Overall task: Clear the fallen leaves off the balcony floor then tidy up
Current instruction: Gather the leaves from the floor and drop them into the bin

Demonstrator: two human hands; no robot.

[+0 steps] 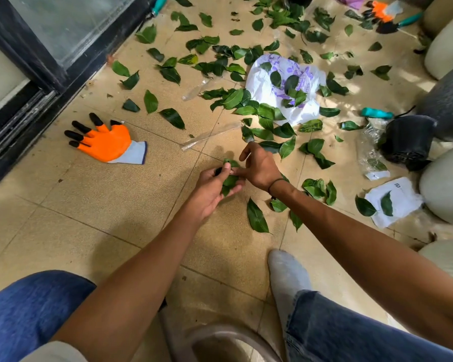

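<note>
Green fallen leaves (220,66) lie scattered over the tan tiled balcony floor (76,194), thickest toward the far side. My left hand (212,189) is palm-up at the centre and grips a small bunch of leaves (229,180), thumb pressed on top. My right hand (259,167) is right beside it, its thumb and fingers pinching at the same bunch, with the other fingers lifted. A large single leaf (256,216) lies just right of my left wrist.
An orange clawed garden glove (105,142) lies to the left. A crumpled white and purple bag (285,87) sits ahead among leaves. A tipped black pot (407,141), pale planters (445,184) and white paper (400,199) crowd the right. A dark sliding door frame (50,82) borders the left.
</note>
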